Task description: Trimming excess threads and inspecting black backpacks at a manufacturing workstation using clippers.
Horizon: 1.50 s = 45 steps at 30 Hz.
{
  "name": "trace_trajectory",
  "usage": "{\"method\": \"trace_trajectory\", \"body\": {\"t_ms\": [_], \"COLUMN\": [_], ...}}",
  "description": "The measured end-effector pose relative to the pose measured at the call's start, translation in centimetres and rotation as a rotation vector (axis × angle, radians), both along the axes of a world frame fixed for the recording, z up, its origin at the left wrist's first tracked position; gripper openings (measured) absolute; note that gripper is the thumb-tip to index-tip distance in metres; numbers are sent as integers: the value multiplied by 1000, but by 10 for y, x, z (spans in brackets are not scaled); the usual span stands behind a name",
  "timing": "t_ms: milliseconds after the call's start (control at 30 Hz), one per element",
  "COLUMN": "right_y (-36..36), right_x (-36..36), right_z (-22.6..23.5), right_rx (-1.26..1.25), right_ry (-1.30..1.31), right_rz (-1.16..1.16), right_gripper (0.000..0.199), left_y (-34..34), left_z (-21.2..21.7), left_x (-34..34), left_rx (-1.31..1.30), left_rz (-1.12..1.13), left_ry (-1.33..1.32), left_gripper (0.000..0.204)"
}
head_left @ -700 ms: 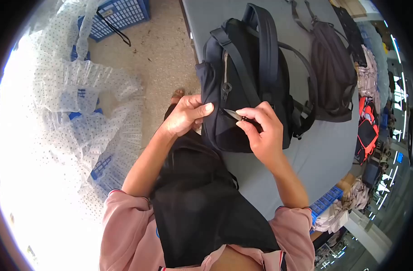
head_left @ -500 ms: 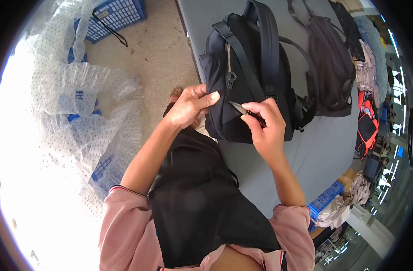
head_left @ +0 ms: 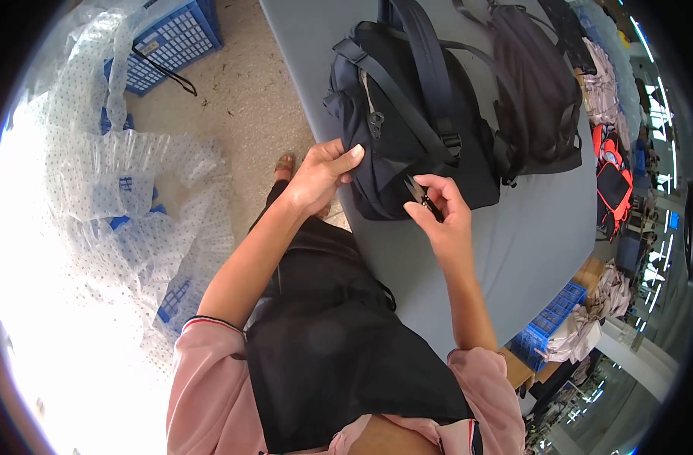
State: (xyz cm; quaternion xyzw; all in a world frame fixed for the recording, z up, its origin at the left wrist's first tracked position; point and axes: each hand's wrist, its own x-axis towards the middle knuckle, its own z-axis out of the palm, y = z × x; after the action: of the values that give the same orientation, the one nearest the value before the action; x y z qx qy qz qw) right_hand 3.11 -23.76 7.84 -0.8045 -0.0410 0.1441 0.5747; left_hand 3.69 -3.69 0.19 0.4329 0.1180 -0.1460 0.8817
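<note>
A black backpack (head_left: pixel 415 114) lies on the grey table with its straps and a side zipper facing up. My left hand (head_left: pixel 320 173) pinches the fabric at the backpack's near left edge, thumb on top and fingers beneath. In my right hand (head_left: pixel 443 208) is a small pair of thread snips (head_left: pixel 416 191), held between thumb and fingers. The blades point up and left, close over the backpack's lower side. Whether their tips touch the cloth I cannot tell.
Beyond it on the grey table (head_left: pixel 468 265) lies a second dark backpack (head_left: pixel 540 91). At left, dotted clear plastic sheeting (head_left: pixel 172 182) hangs near a blue crate (head_left: pixel 172 45) on the floor. Another blue crate (head_left: pixel 551 315) and a red-black bag (head_left: pixel 613 182) are past the table's right side.
The snips have drawn back from the left-hand fabric, and their blades now point more upward. My right hand has shifted slightly down. The view has shifted a little; my left hand keeps its grip.
</note>
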Motion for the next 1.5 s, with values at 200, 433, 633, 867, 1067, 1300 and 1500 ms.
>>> {"method": "trace_trajectory", "body": {"t_ms": [200, 433, 633, 867, 1067, 1300, 1500], "right_y": [22, 42, 37, 31, 28, 23, 60], "right_x": [32, 42, 59, 71, 71, 63, 42], "right_z": [-19, -60, -46, -23, -11, -37, -8], "right_rx": [19, 85, 223, 235, 176, 230, 16], "right_ry": [290, 207, 413, 347, 273, 391, -318], "right_rz": [-47, -40, -147, -159, -131, -122, 160], "right_gripper": [23, 33, 30, 26, 22, 17, 5], "left_y": [-13, -25, -26, -35, -37, -40, -42], "left_z": [-10, -23, 1, 2, 5, -9, 18], "left_x": [-14, -32, -25, -15, -13, -28, -23], "left_rx": [158, 493, 169, -89, -237, 495, 1187], "left_rz": [-22, -81, 0, 74, 78, 283, 235], "left_ry": [172, 121, 193, 77, 63, 69, -235], "left_gripper": [22, 44, 23, 16, 13, 34, 54]}}
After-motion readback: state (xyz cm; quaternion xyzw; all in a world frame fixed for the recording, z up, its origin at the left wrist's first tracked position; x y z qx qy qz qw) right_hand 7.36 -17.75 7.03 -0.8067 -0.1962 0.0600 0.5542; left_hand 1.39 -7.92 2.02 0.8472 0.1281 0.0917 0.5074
